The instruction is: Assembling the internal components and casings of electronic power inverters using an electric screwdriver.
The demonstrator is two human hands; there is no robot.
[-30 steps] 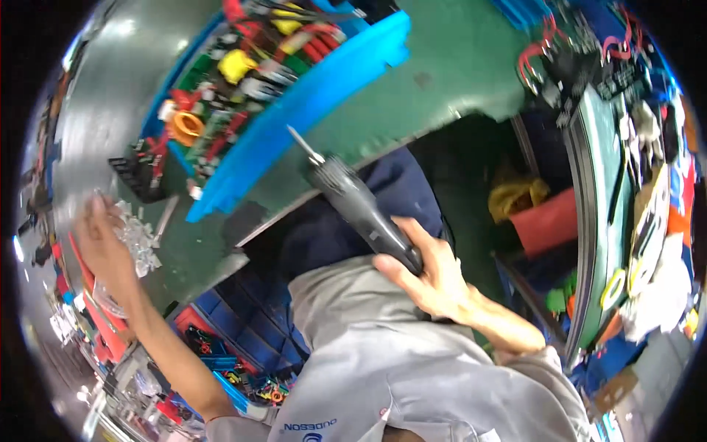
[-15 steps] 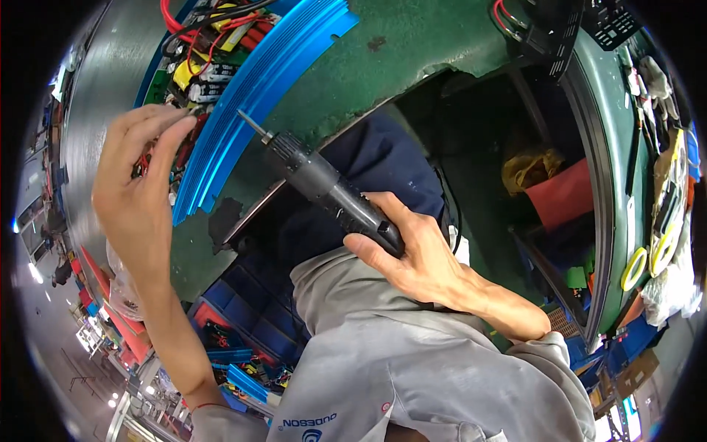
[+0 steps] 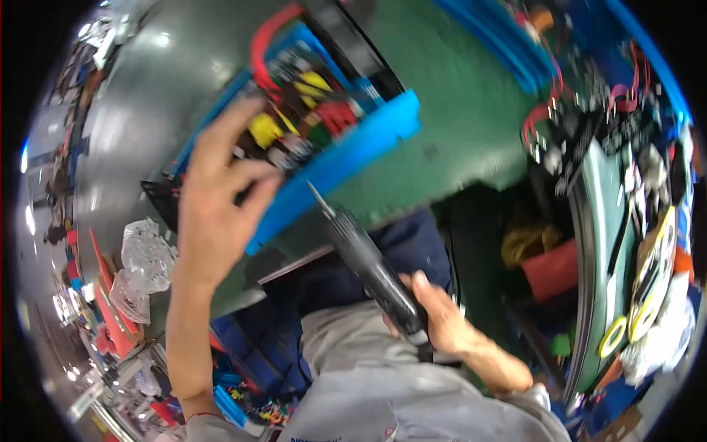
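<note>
A black electric screwdriver rests in the grip of my right hand, its thin bit pointing up and left. The bit's tip ends just off the near wall of a blue metal case. Over the left end of that case is my left hand, smeared by motion. Its thumb and a finger come together at the near wall while another finger stretches over the inside. Anything between the pinched tips is too small to make out. Inside the case sits a crowded circuit board with yellow parts and red parts.
A thick red cable arches out of the case beside a black panel. Another blue metal profile lies at the back right. Crumpled clear plastic is at the left; yellow tape rolls are at the right.
My view has shifted, so the case now appears farther right and shows more of its inside. My left hand has moved with it. The screwdriver stays in my right hand, its bit still by the wall.
</note>
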